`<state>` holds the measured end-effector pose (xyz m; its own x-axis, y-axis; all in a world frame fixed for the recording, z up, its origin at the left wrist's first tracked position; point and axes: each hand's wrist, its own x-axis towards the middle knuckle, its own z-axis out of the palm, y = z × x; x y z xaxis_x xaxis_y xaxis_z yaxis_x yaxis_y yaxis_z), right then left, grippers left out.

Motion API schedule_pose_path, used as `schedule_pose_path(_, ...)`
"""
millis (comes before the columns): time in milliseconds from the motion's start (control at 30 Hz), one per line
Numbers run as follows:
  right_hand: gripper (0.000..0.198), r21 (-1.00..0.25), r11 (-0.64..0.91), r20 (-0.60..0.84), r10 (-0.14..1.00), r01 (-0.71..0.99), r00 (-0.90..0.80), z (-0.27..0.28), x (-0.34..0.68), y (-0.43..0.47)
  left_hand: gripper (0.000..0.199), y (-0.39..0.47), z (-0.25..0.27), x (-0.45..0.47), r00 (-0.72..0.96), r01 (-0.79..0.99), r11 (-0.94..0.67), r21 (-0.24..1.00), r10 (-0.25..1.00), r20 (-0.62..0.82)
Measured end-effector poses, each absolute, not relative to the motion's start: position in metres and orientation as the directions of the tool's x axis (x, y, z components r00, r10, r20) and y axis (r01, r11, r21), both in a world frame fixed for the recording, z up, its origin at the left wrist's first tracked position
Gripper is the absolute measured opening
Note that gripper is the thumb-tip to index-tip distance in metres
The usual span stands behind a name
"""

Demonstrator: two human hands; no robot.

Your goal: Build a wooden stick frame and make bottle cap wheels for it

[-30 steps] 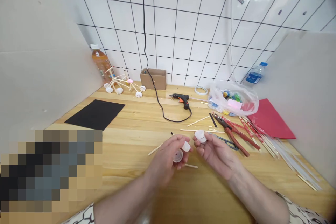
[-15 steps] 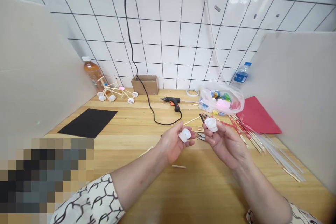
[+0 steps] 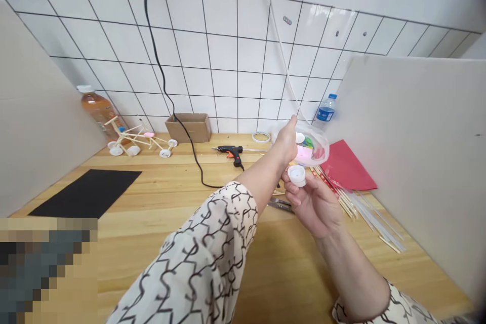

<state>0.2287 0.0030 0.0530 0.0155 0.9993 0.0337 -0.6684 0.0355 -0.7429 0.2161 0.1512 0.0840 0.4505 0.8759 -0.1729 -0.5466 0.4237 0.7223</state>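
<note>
My left hand [image 3: 286,143] reaches over the clear plastic bag [image 3: 324,155] at the back of the table. Its thumb points up and the palm is turned to the right; most fingers are hidden from me. A white bottle cap [image 3: 299,137] shows right beside the palm, over the bag. Whether the hand touches it, I cannot tell. Nearer to me, my right hand [image 3: 317,207] holds a white bottle cap [image 3: 296,175] between thumb and fingers, hollow side tilted up. Inside the bag are coloured caps and a pink piece [image 3: 304,154].
Scissors [image 3: 280,205] lie below the left wrist. A black glue gun [image 3: 231,151], a tape roll [image 3: 261,136] and a cardboard box [image 3: 193,127] stand behind. Right: wooden sticks [image 3: 345,203], red sheet [image 3: 347,166], water bottle [image 3: 325,110]. Left: stick-built cart [image 3: 140,136], black sheet [image 3: 89,192].
My left hand has moved forward and right to the plastic bag, and the cap from its palm now shows beside it. My right hand still holds its cap. The view has swung right.
</note>
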Motion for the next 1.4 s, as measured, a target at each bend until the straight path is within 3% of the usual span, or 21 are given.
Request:
schedule_pose_path(267, 0.009, -0.674, 0.020, -0.043, 0.997, -0.739, 0.067, 0.040, 0.250, 0.026, 0.033, 0.131, 0.074, 0.180, 0.393, -0.316, 0.238, 0.919, 0.914, -0.101)
schedule_pose_path(433, 0.009, -0.654, -0.068, -0.065, 0.997, -0.754, -0.034, 0.026, 0.231, 0.023, 0.019, 0.073, 0.057, 0.103, 0.448, -0.239, 0.099, 0.966, 0.894, 0.020)
schedule_pose_path(533, 0.011, -0.656, -0.146, -0.074, 0.989, -0.740, -0.129, 0.019, 0.209, 0.012, 0.032, 0.042, 0.045, 0.070, 0.469, -0.120, -0.083, 0.989, 0.873, 0.130)
schedule_pose_path(767, 0.011, -0.668, -0.296, -0.107, 0.946, -0.683, -0.306, 0.009, 0.162, -0.010, 0.036, 0.008, 0.030, 0.027, 0.404, -0.199, -0.005, 0.980, 0.911, 0.087)
schedule_pose_path(1000, 0.015, -0.707, -0.327, -0.094, 0.922, -0.627, -0.375, 0.009, 0.139, -0.017, 0.026, -0.005, 0.027, -0.003, 0.312, -0.173, -0.137, 0.975, 0.932, 0.186)
schedule_pose_path(1100, 0.019, -0.810, -0.248, -0.055, 0.934, -0.531, -0.353, 0.001, 0.141, -0.017, 0.023, -0.004, 0.017, -0.011, 0.261, -0.133, -0.211, 0.968, 0.935, 0.240)
schedule_pose_path(1200, 0.023, -0.931, -0.029, 0.061, 0.970, -0.365, -0.234, -0.004, 0.149, -0.015, 0.022, 0.001, 0.010, -0.017, 0.255, -0.042, -0.306, 0.951, 0.917, 0.306)
schedule_pose_path(1300, 0.025, -0.969, 0.129, 0.165, 0.973, -0.211, -0.162, -0.004, 0.156, -0.014, 0.024, 0.005, 0.007, -0.019, 0.288, 0.051, -0.399, 0.916, 0.884, 0.369)
schedule_pose_path(1400, 0.026, -0.972, 0.186, 0.210, 0.963, -0.143, -0.171, -0.005, 0.156, -0.016, 0.025, 0.007, 0.006, -0.017, 0.322, 0.178, -0.488, 0.855, 0.850, 0.418)
